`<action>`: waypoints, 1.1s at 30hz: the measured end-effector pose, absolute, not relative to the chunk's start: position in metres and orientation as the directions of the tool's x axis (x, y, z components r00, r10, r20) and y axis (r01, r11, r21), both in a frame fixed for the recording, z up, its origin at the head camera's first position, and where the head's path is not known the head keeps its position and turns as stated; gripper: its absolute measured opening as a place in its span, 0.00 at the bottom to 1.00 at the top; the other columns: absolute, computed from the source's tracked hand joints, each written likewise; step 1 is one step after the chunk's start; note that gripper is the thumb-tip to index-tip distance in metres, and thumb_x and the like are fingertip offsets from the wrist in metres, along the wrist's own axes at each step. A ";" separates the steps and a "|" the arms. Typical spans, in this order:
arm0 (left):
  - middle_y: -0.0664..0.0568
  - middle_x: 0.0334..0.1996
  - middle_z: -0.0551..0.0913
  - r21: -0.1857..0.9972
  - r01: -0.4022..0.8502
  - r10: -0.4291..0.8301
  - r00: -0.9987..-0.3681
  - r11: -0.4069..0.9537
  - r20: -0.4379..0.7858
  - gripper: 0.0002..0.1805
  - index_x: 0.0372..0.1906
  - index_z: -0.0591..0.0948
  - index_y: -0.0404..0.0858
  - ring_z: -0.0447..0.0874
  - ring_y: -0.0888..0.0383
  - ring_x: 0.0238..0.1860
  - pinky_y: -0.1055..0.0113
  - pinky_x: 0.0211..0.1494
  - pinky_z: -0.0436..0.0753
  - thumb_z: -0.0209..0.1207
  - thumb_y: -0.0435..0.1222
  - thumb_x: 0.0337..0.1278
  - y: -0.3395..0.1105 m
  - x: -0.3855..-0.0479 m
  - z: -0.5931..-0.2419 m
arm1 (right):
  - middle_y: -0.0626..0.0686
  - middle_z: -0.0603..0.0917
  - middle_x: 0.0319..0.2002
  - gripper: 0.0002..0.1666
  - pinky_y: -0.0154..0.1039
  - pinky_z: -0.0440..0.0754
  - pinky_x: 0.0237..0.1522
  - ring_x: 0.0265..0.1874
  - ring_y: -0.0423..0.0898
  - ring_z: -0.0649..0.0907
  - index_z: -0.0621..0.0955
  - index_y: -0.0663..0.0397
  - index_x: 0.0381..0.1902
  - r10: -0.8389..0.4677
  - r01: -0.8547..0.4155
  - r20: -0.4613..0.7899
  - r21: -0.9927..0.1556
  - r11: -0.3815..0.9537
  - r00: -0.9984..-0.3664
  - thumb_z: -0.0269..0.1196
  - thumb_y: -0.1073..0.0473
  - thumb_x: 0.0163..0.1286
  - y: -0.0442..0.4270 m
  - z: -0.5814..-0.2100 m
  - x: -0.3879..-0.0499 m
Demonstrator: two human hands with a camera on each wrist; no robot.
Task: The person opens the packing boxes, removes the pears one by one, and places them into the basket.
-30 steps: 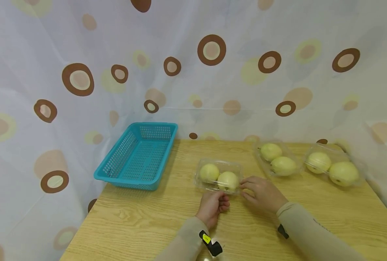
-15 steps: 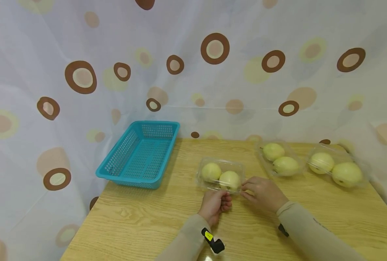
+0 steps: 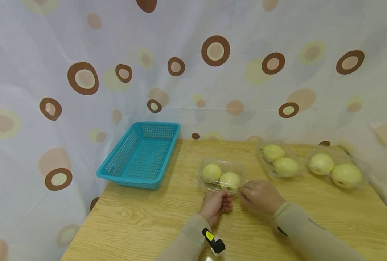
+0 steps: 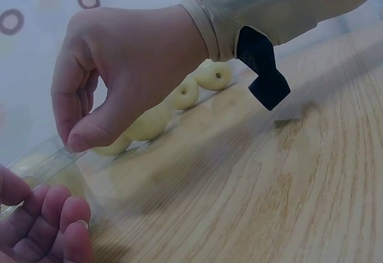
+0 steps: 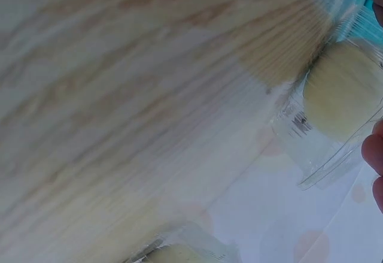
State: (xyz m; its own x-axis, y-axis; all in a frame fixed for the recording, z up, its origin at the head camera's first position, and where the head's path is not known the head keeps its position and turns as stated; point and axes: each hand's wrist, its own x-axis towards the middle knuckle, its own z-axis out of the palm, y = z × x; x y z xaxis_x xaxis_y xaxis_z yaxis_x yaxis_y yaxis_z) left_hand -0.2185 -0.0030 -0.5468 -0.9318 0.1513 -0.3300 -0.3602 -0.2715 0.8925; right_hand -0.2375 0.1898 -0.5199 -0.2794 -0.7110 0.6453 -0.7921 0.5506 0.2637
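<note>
Fingers curl at the near side of a clear, rectangular plastic container (image 3: 227,167) holding two round, pale yellow-green fruits (image 3: 211,173), out on the light wood-grained table (image 3: 131,217) in front of the person. From where I stand, the left hand (image 3: 214,206) pinches the container's near edge, thumb above and the other fingers bent beneath. The right hand (image 3: 260,195) pinches the same edge at its right corner, thumb against forefinger, close beside the left. Beige sleeves (image 3: 188,232) cover both forearms, and a black strap with a yellow label (image 3: 209,236) circles the left wrist.

Off to the left, well apart from the container, sits a turquoise plastic basket (image 3: 128,179) with perforated sides. Toward the table's far right rest two more clear containers (image 3: 289,149), near each other, each with two similar fruits. Behind everything hangs a white curtain (image 3: 232,83) patterned with brown rings and pale spots.
</note>
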 end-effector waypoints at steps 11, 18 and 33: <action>0.51 0.22 0.81 0.894 -0.374 0.162 -0.925 -0.248 -0.343 0.09 0.29 0.82 0.30 0.80 0.61 0.20 0.72 0.22 0.78 0.55 0.33 0.54 -0.004 -0.220 -0.547 | 0.45 0.75 0.16 0.30 0.32 0.72 0.15 0.14 0.39 0.74 0.76 0.51 0.17 -0.752 -0.755 0.595 0.343 0.559 -0.286 0.34 0.56 0.73 0.184 -0.521 -0.235; 0.50 0.21 0.82 0.894 -0.390 0.135 -0.920 -0.222 -0.368 0.10 0.30 0.83 0.29 0.82 0.60 0.20 0.72 0.21 0.77 0.56 0.34 0.53 -0.003 -0.221 -0.547 | 0.45 0.72 0.15 0.26 0.33 0.69 0.13 0.12 0.39 0.72 0.73 0.52 0.16 -0.752 -0.744 0.604 0.368 0.557 -0.265 0.36 0.59 0.71 0.181 -0.520 -0.235; 0.50 0.20 0.82 0.896 -0.398 0.130 -0.916 -0.195 -0.379 0.10 0.29 0.84 0.31 0.82 0.60 0.20 0.72 0.20 0.75 0.56 0.34 0.52 -0.004 -0.220 -0.543 | 0.45 0.71 0.14 0.23 0.31 0.71 0.14 0.12 0.39 0.73 0.72 0.53 0.16 -0.755 -0.719 0.622 0.427 0.548 -0.206 0.39 0.61 0.69 0.181 -0.520 -0.236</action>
